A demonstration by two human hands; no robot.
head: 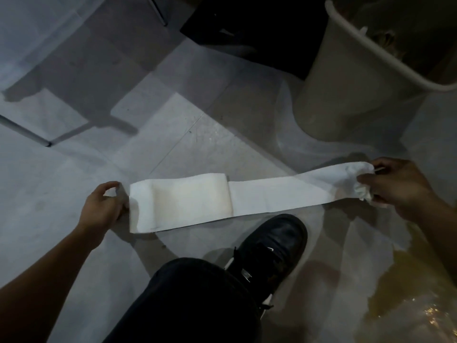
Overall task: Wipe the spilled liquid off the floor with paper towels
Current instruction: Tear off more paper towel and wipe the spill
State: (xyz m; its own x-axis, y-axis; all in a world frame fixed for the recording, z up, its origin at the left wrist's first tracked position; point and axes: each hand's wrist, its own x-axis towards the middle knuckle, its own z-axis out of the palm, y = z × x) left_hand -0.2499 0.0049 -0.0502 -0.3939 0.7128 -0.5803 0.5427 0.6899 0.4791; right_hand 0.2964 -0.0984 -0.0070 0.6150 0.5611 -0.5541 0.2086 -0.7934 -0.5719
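A person stretches a strip of paper towel between both hands above a grey floor.

Nearest the camera, a knee in dark trousers (197,300) and a black shoe (269,253) stand on the floor (61,169), and a yellowish puddle (405,305) spreads just right of the shoe, glinting at the lower right edge. Above the shoe, the left hand (103,209) grips the end of the paper towel roll (183,201), fingers curled round its left side. From the roll an unrolled strip (279,194) runs rightward to the right hand (395,184), which is closed on the strip's crumpled end. The strip hangs in the air over the dry floor, left of the puddle. Farther off at upper right a pale waste bin (346,82) stands tilted in view, something brownish inside it. A dark, unclear object (247,26) lies beyond it.
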